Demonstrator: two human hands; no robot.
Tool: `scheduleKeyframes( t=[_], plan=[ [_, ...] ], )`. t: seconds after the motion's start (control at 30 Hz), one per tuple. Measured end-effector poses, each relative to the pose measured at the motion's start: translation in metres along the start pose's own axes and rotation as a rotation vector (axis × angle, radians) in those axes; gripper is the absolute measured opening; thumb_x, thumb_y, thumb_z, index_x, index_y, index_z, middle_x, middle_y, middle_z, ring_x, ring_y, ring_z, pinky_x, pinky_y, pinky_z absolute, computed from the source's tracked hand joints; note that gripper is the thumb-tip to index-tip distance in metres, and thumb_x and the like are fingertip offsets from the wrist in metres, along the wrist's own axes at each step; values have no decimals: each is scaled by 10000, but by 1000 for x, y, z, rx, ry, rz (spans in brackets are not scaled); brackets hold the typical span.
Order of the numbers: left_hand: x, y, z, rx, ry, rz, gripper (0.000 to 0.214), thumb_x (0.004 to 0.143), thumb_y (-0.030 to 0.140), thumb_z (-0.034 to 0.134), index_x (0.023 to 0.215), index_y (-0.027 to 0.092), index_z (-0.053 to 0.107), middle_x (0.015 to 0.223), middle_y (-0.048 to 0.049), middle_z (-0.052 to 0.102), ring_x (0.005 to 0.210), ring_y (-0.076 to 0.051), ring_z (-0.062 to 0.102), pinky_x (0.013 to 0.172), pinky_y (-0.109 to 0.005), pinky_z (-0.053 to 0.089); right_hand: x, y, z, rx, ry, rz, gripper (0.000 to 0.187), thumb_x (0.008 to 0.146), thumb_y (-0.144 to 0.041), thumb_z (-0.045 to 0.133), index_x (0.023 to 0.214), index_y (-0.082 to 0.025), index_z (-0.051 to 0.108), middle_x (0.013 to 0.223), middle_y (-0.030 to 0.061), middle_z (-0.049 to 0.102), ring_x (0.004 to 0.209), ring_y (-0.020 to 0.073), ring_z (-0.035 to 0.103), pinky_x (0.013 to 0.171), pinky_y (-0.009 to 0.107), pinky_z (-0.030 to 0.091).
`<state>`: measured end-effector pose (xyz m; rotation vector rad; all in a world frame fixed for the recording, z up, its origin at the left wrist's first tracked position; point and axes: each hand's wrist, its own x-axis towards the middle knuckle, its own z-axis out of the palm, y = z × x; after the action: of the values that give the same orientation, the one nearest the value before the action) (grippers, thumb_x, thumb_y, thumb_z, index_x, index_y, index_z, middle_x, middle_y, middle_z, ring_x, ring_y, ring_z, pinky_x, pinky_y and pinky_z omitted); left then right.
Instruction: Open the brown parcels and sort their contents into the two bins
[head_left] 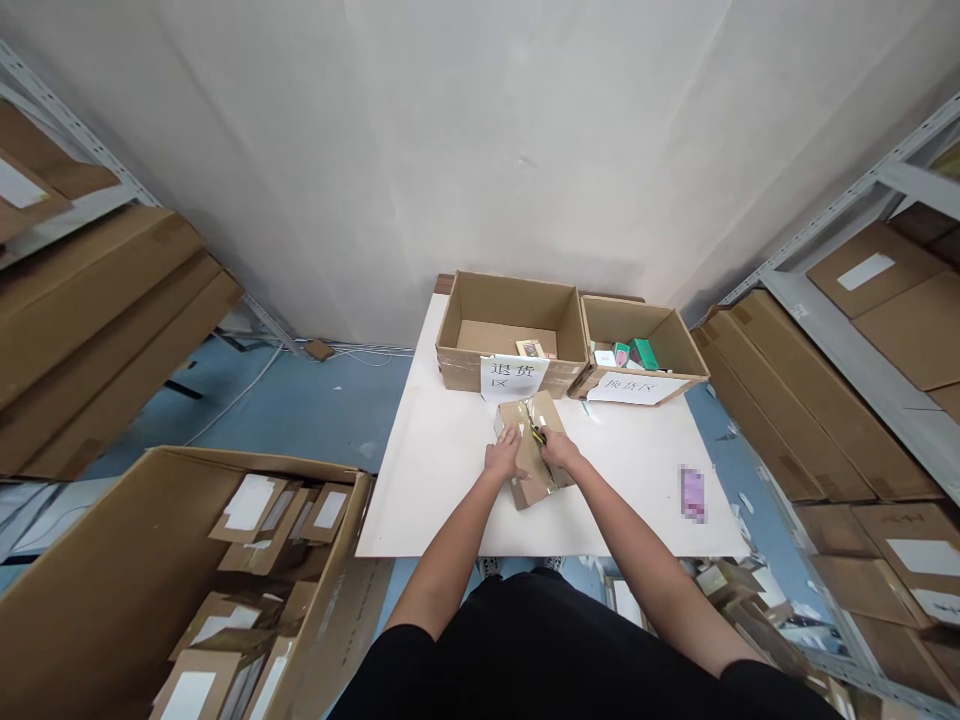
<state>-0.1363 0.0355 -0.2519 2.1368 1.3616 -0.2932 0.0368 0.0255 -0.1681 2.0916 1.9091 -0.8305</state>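
A taped cardboard box (534, 485) lies at an angle near the middle of the white table. My left hand (504, 454) rests against its left side and top, fingers stretched out and apart. In my right hand (556, 449) is a yellow and black utility knife (537, 434), gripped with the fingers closed. The knife lies over the clear tape along the box's middle; its blade is too small to make out.
Two open cardboard boxes with paper signs, a larger one (457, 376) and a smaller one (694, 372), stand behind on the table (420, 470), holding small packages. A pixelated purple item (693, 494) lies at right. A large carton (90, 560) of parcels stands left; loaded shelves flank both sides.
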Motion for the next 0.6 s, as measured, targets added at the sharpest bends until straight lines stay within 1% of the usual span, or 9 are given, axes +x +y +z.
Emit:
scheduleKeyframes(
  t=[0.07, 0.17, 0.3, 0.37, 0.5, 0.57, 0.6],
  plan=[
    [0, 0, 0, 1, 18, -1, 1340, 686, 684, 836, 1718, 271, 89, 1790, -80, -36, 1649, -352, -62, 1188, -538, 408, -17, 3, 6, -16, -23, 11, 540, 954, -189, 552, 1491, -237, 541, 1290, 137, 730, 1176, 290, 693, 906, 331, 503],
    [-1, -1, 1, 5, 38, 4, 1310, 696, 702, 825, 1715, 265, 128, 1790, -92, -11, 1654, -326, -36, 1185, -509, 412, -49, 9, 19, -35, -45, 33, 541, 962, -210, 542, 1500, -252, 524, 1269, 132, 737, 1161, 294, 698, 887, 342, 506],
    [-3, -3, 1, -5, 35, 12, 1302, 703, 724, 813, 1713, 294, 112, 1792, -83, -23, 1655, -307, -42, 1190, -502, 400, -93, 23, 35, -94, -96, 65, 591, 928, -165, 525, 1512, -251, 517, 1227, 153, 741, 1130, 304, 711, 837, 344, 492],
    [-4, -3, 0, -8, 35, 17, 1295, 707, 719, 809, 1713, 292, 113, 1792, -74, -24, 1655, -306, -44, 1185, -502, 407, -110, 31, 38, -101, -107, 81, 621, 911, -144, 518, 1522, -252, 512, 1215, 162, 743, 1099, 303, 723, 803, 335, 479],
    [-7, -4, -1, -1, 57, 24, 1252, 735, 714, 790, 1711, 281, 136, 1792, -81, 6, 1657, -299, -5, 1182, -500, 411, -126, 45, 35, -71, -86, 73, 577, 880, -147, 543, 1444, -264, 588, 1168, 138, 761, 1051, 288, 733, 767, 310, 455],
    [-7, -5, 0, -8, 61, 24, 1244, 741, 715, 786, 1711, 285, 136, 1792, -88, 18, 1657, -297, 9, 1183, -495, 409, -130, 54, 34, -17, -28, 60, 550, 877, -175, 567, 1416, -272, 611, 1141, 117, 771, 1029, 279, 733, 769, 300, 454],
    [-7, -6, 0, -12, 61, 21, 1247, 740, 717, 788, 1712, 290, 134, 1792, -91, 22, 1657, -300, 12, 1191, -502, 398, -131, 60, 36, 30, 29, 64, 545, 893, -200, 567, 1432, -276, 599, 1113, 104, 776, 1007, 271, 736, 772, 296, 457]
  ],
)
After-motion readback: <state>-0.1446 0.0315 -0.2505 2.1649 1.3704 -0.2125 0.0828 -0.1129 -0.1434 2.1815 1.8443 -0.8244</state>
